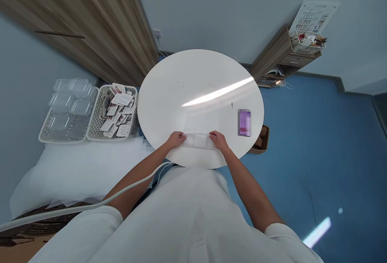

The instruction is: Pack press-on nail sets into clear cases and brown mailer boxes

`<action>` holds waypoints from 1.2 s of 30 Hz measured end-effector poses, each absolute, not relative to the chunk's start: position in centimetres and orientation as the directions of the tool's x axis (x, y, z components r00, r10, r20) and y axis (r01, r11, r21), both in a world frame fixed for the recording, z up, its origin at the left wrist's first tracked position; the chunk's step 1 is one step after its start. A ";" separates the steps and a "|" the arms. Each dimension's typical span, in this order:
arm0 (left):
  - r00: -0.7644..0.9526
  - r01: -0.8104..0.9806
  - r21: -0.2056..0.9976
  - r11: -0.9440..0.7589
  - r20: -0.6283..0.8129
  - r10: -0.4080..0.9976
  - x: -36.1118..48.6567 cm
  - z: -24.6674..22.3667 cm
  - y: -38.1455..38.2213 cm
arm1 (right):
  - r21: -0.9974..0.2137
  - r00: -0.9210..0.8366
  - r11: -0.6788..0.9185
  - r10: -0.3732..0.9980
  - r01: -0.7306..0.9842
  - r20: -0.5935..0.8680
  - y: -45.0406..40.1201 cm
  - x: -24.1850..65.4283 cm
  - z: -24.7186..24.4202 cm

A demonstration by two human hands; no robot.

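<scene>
Near the front edge of the round white table [196,71], a thin translucent white sheet [198,141] lies with its near part folded into a strip. A paler square shape shows through the middle of the strip; what it is I cannot make out. My left hand [175,139] pinches the strip's left end between thumb and fingers. At the right end, my right hand [219,140] does the same, so the strip is stretched between both hands. Further right on the table lies a purple, blurred-out rectangular object [244,122], apart from my right hand.
To the left stand a white basket of printed cards [119,110] and another with clear plastic boxes [71,102]. Below them is a large white pile of sheeting [87,170]. A white cable [127,190] crosses my left arm. A cardboard box [262,139] sits right of the table.
</scene>
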State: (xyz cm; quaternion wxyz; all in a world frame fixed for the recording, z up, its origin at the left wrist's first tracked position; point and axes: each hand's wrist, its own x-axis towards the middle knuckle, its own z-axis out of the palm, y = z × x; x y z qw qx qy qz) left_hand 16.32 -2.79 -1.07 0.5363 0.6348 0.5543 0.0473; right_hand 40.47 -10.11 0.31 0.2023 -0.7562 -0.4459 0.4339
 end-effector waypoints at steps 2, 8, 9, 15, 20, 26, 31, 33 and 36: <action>0.363 0.655 0.729 0.198 -0.534 0.763 16.4 -1.2 -2.8 | -0.683 0.269 -0.536 0.843 0.496 -0.466 -10.3 40.7 0.1; 0.299 0.692 0.691 0.209 -0.538 0.788 16.5 -1.7 -2.6 | -0.662 0.337 -0.554 0.832 0.505 -0.440 -11.1 41.0 -0.3; 0.278 0.698 0.687 0.203 -0.521 0.807 16.5 -1.6 -2.7 | -0.657 0.347 -0.552 0.834 0.513 -0.429 -11.3 40.9 -0.2; 0.371 0.741 0.611 -0.277 -0.030 0.928 16.9 0.2 -3.8 | -0.470 0.175 -0.190 0.982 0.862 -0.076 -12.0 38.4 1.7; 0.831 0.514 0.478 -0.712 -0.073 0.551 18.3 0.7 -4.6 | -0.383 -0.194 0.122 0.969 0.916 -0.156 -12.3 36.4 1.4; 0.836 0.537 0.452 -0.713 -0.172 0.521 19.5 0.0 -4.4 | -0.382 -0.221 0.123 0.949 0.916 -0.225 -11.8 36.7 0.3; 0.868 0.483 0.515 -0.708 -0.175 0.465 19.1 0.9 -4.5 | -0.468 -0.252 0.089 0.921 0.879 -0.298 -12.0 37.1 1.8; 0.873 0.477 0.558 -0.679 -0.211 0.440 18.6 1.2 -5.0 | -0.513 -0.252 0.032 0.896 0.857 -0.365 -12.6 37.0 2.5; 0.869 0.481 0.631 -0.609 -0.248 0.429 18.1 1.6 -5.8 | -0.568 -0.241 -0.039 0.880 0.822 -0.409 -13.9 36.9 3.0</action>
